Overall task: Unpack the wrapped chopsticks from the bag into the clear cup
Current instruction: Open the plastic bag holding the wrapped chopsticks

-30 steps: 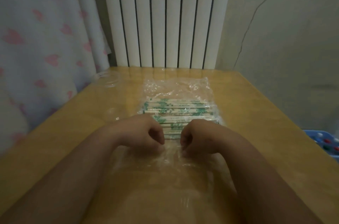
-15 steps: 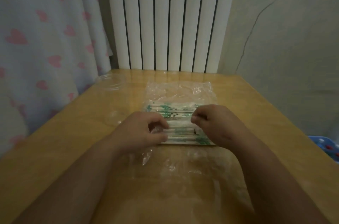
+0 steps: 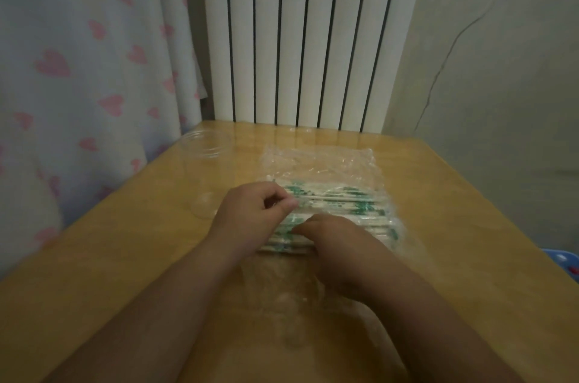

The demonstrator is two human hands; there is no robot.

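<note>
Right hand (image 3: pixel 332 241), shifted nearer and leftward since 0.5 s ago, lies with fingers curled on the wrapped chopsticks (image 3: pixel 344 205), grip not discernible, while the left hand (image 3: pixel 253 213), moved farther, pinches the bag (image 3: pixel 319 163) still enclosing them, clear cup (image 3: pixel 203 169) standing apart at far left.

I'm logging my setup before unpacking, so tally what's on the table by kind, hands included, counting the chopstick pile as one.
clear cup: 1
plastic bag: 1
stack of wrapped chopsticks: 1 (single pairs too blurred to count)
hands: 2, left hand and right hand
Total: 5
</note>
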